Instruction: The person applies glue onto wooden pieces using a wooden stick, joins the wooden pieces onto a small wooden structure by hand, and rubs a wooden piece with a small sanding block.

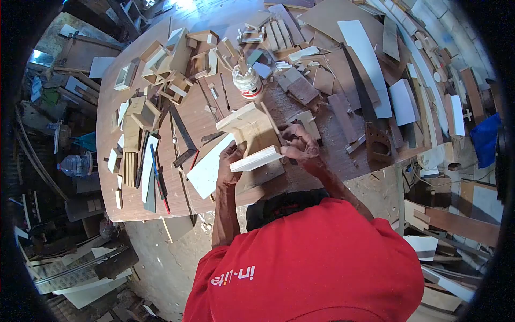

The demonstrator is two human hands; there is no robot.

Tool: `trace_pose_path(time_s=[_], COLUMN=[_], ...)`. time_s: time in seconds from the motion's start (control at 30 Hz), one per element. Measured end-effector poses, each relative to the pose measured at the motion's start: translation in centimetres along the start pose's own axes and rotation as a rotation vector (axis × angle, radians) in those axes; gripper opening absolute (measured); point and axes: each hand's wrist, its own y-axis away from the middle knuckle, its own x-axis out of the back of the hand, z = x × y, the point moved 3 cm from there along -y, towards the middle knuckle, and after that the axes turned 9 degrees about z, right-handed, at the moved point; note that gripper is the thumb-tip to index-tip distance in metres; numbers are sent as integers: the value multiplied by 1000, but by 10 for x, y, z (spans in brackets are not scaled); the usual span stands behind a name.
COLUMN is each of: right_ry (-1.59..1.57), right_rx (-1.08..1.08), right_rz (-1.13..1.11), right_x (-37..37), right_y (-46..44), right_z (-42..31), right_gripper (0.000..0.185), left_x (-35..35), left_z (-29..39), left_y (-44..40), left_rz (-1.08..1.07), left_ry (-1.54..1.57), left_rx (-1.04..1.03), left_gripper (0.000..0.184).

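Observation:
A small wooden box frame (pixel 258 133), a plywood panel with a raised board at each end, is tilted over the near part of the table. My left hand (pixel 230 162) grips its near-left corner, thumb on the inside. At the near-right corner, my right hand (pixel 300 144) has its fingers curled against the end board. A thin stick (pixel 271 118) runs along the frame's right side, close to my right fingers; whether they hold it is unclear. Just beyond the frame stands a white jar (pixel 247 81) with a red label and sticks in its mouth.
Several small wooden box pieces (pixel 161 59) crowd the table's far left. A black try square (pixel 183 137) and a red-blue pencil-like tool (pixel 159 177) lie left of my hands. Boards and a long white panel (pixel 366 64) cover the right side.

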Motion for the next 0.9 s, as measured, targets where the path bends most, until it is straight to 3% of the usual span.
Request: trace_pose_path(time_s=[0.17, 0.23, 0.53, 0.9], right_ry=[-37, 265, 131, 254], right_rx=[-12, -51, -57, -18], right_rz=[-9, 55, 22, -7], right_x=[1, 1, -4, -8], right_y=[-7, -9, -13, -17], right_z=[13, 12, 4, -14], right_gripper=[28, 27, 41, 39], left_x=[-2, -1, 7, 4], left_z=[2, 1, -3, 1], left_y=[4, 3, -2, 8], left_rz=[-11, -10, -29, -33], left_ry=[-7, -21, -58, -15], left_rx=[3, -5, -14, 6], left_gripper=[27, 28, 28, 29])
